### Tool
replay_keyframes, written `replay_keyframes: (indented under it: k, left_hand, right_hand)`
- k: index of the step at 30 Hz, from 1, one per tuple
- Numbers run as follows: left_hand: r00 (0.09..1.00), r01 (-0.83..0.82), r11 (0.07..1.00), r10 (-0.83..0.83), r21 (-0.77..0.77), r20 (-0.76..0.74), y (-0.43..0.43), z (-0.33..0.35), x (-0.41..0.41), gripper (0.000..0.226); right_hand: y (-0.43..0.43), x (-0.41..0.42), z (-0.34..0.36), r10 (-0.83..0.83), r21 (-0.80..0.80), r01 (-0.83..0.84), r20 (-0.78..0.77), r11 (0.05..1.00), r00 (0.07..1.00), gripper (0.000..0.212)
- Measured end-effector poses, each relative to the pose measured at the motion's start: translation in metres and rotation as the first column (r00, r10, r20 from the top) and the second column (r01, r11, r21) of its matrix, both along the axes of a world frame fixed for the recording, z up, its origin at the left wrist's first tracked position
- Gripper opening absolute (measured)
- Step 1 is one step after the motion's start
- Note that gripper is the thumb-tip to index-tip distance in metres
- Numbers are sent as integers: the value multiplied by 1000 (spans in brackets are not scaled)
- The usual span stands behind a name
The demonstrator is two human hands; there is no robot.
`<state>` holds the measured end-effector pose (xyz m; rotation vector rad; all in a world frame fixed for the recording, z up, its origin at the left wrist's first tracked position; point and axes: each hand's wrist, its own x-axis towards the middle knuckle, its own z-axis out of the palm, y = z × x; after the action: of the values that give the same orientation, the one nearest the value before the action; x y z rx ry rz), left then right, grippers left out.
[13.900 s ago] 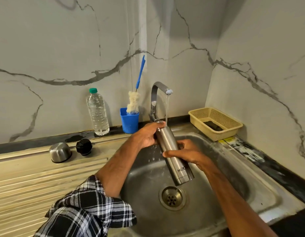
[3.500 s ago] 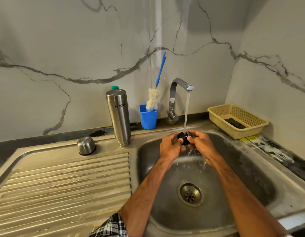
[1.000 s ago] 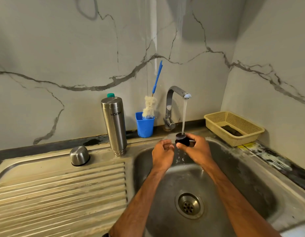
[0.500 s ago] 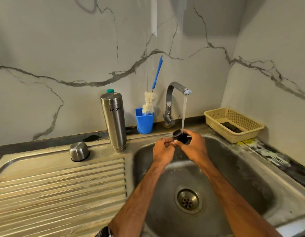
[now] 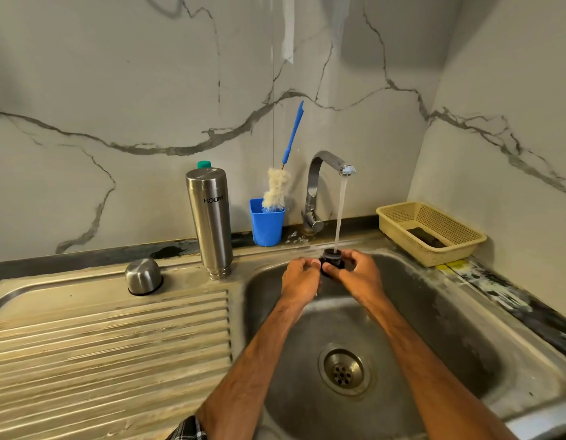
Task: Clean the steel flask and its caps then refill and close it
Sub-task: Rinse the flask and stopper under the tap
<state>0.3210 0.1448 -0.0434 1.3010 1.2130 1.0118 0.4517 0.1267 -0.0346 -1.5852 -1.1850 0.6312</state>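
Head view. The black inner cap [image 5: 332, 263] is held under the stream from the tap [image 5: 323, 173], over the far side of the sink [image 5: 450, 312].

Judgement: the rinse is best done with the cap turned so that threads and seal are both reached. A firm pinch is advised, since wet plastic is likely slippery.

The cap is pinched by the right hand [image 5: 359, 276]. The curled fingertips of the left hand [image 5: 302, 279] are pressed to its left side. Both forearms are stretched forward and the hands are close together.

The steel flask [image 5: 212, 217] is stood inverted on the drainboard, well apart, with the steel outer cap [image 5: 143, 276] near it.
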Motion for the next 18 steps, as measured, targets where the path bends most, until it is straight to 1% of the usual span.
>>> replay_keyframes:
  k: [4, 7, 10, 13, 16, 18]
  left_hand:
    - [1000, 11, 1000, -11, 3, 15, 1, 2, -1, 21]
    - [999, 9, 1000, -9, -1, 34, -3, 4, 0, 20]
    - [999, 26, 1000, -26, 12, 34, -3, 5, 0, 19]
    - [999, 30, 999, -31, 20, 39, -4, 3, 0, 19]
    - [999, 40, 999, -41, 26, 12, -4, 5, -1, 21]
    - [999, 41, 999, -41, 24, 17, -2, 4, -2, 23]
  right_hand:
    - [-1, 3, 2, -19, 70, 21, -33, 997, 999, 50]
    - [0, 3, 0, -4, 33, 5, -26, 999, 1000, 49]
    - [3, 2, -2, -35, 65, 38, -53, 997, 998, 47]
    - [2, 3, -2, -35, 27, 37, -70, 999, 997, 47]
    - [2, 3, 0, -60, 52, 66, -111, 996, 992, 50]
    - [1, 2, 2, -43, 52, 49, -108, 997, 993, 49]
